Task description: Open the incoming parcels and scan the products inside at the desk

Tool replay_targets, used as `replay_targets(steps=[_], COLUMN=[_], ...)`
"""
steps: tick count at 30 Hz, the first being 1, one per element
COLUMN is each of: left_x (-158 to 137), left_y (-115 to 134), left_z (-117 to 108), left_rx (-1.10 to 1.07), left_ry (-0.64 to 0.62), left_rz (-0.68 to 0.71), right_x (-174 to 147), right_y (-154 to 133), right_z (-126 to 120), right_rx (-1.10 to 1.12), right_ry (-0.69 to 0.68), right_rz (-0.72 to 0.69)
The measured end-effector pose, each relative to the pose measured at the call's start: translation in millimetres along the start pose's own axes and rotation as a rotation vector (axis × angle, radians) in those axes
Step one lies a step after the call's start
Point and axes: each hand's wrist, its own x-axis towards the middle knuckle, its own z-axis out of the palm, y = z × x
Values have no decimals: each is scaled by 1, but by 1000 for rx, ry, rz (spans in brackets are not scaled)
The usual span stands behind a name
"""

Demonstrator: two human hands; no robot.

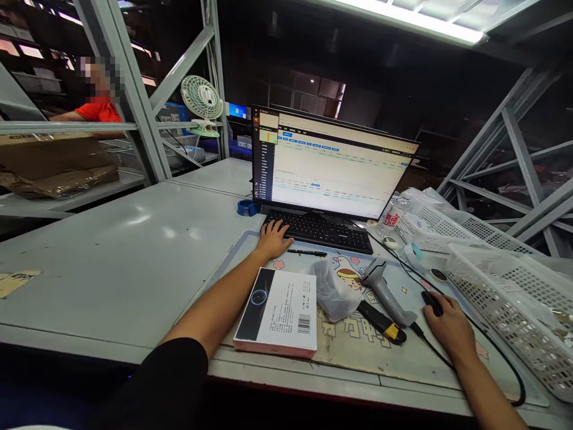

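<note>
My left hand (pixel 271 240) rests on the left end of the black keyboard (pixel 324 230), fingers spread over the keys. On the right, my right hand (pixel 451 327) is wrapped over a black computer mouse (pixel 432 303). Behind the keyboard stands a monitor (pixel 333 170) with a page of tables lit up. A white box with a barcode (pixel 284 310) lies beside my left forearm. Between my hands are a crumpled plastic bag (pixel 335 291), a grey barcode scanner (pixel 387 292), a black and yellow box cutter (pixel 380 322) and a black pen (pixel 307 252).
White perforated baskets (pixel 505 310) line the right side, near a plastic bottle (pixel 391 216) and a tape roll (pixel 412 254). A blue tape ring (pixel 246 208) sits left of the monitor. Beyond the metal frame are a fan (pixel 202 98), a cardboard box (pixel 54 164) and a person in red (pixel 99 110).
</note>
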Motion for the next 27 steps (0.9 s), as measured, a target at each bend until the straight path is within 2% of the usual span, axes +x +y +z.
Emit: replay_targets(steps=[7,12,19,27], left_x=[0,0,-1,-2], left_y=[0,0,0,0], left_z=[0,0,0,-1], left_rx=[10,8,8,7], left_ry=[-1,-2,-4,-2], left_rz=[1,1,1,0], right_x=[7,10,13,9], right_y=[11,17,24,21], right_z=[10,20,22,24], right_rx=[100,164,145,133], right_ry=[-72,-10,-61,-45], right_rz=[11,-39,-34,-43])
